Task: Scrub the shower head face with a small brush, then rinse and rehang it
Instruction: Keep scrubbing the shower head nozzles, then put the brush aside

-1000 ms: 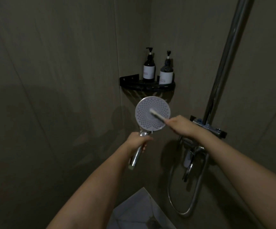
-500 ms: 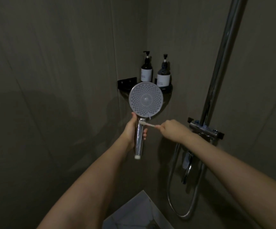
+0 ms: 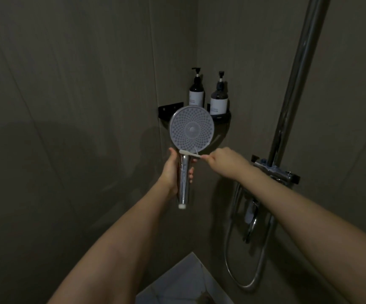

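Observation:
A round shower head (image 3: 192, 129) with a dotted pale face points toward me, held upright. My left hand (image 3: 172, 172) is wrapped around its chrome handle (image 3: 183, 181), whose lower end sticks out below my fingers. My right hand (image 3: 226, 162) pinches a small white brush (image 3: 189, 153) that lies nearly level across the bottom rim of the face, its head toward the left.
A black corner shelf (image 3: 222, 117) behind the shower head carries two dark pump bottles (image 3: 196, 91) (image 3: 219, 98). At right stand the chrome riser pipe (image 3: 296, 77), the mixer valve (image 3: 274, 170) and a looping hose (image 3: 246, 279). Dark walls close in on both sides.
The brush has slid from the middle of the face down to its lower rim. My left hand has raised the shower head and turned its handle upright.

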